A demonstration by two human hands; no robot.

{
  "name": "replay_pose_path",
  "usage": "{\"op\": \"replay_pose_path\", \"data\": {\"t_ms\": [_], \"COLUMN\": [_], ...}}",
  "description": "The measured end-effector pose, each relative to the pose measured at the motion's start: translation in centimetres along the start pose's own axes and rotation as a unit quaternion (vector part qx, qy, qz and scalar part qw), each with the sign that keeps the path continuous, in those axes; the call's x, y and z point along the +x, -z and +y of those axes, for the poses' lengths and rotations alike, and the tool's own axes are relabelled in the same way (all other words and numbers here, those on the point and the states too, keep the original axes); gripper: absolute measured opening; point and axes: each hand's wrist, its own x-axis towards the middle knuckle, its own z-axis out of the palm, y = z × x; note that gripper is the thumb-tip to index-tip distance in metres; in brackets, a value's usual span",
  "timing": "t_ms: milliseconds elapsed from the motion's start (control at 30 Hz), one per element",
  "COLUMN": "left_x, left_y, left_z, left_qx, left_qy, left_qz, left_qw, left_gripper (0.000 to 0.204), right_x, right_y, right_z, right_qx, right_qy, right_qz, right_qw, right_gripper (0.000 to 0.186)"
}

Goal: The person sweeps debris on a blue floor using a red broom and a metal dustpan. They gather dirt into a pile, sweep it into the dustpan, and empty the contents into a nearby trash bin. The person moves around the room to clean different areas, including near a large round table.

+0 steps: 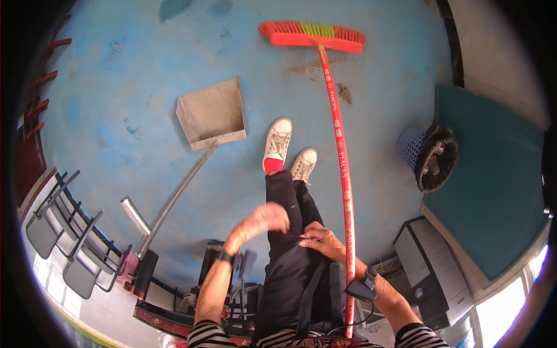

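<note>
My left hand [268, 218] hovers over my left thigh, its fingers smeared by motion. Close by, my right hand [322, 240] pinches a fold of the black trousers [284, 269] between thumb and fingers. A broom with a red handle [341, 156] runs from near my body past the right forearm; neither hand grips it. Its red head [310, 39], with red and green bristles, is at the far end on the blue floor. Left of my feet lies a metal dustpan [213, 111] with a long grey handle [180, 194].
Dark debris [345, 94] lies beside the broom handle. To the right are a blue lattice waste bin [411, 149] with a black liner, a green board [493, 180] and a grey-white cabinet-like unit [426, 255]. Dark-framed chairs [81, 275] stand at the left. White sneakers [278, 138] are on my feet.
</note>
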Motion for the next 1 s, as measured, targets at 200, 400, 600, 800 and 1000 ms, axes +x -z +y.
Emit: {"op": "replay_pose_path", "data": {"t_ms": [200, 400, 600, 800, 1000], "left_x": [9.4, 7.2, 1.0, 2.0, 1.3], "left_y": [7.7, 5.2, 0.5, 0.5, 3.3], "left_z": [-6.5, -9.6, -4.3, -4.3, -6.9], "left_qx": [0.327, 0.462, 0.3, 0.181, 0.232], "left_qy": [-0.097, -0.068, -0.068, -0.028, 0.038], "left_qz": [0.295, 0.278, 0.206, 0.277, 0.394], "left_qw": [0.892, 0.839, 0.929, 0.943, 0.889], "left_gripper": [0.046, 0.025, 0.017, 0.022, 0.038], "right_x": [0.0, 5.1, 9.0, 9.7, 9.5], "right_y": [-0.6, 0.3, 0.4, -1.0, -1.6], "right_z": [-1.8, -0.9, -0.7, 1.4, 1.6], "right_qx": [0.08, 0.211, 0.006, -0.142, -0.223], "right_qy": [0.01, -0.107, 0.11, 0.112, 0.08], "right_qz": [-0.07, -0.118, 0.049, 0.011, 0.016], "right_qw": [0.994, 0.964, 0.993, 0.983, 0.971], "right_gripper": [0.017, 0.019, 0.039, 0.057, 0.047]}}
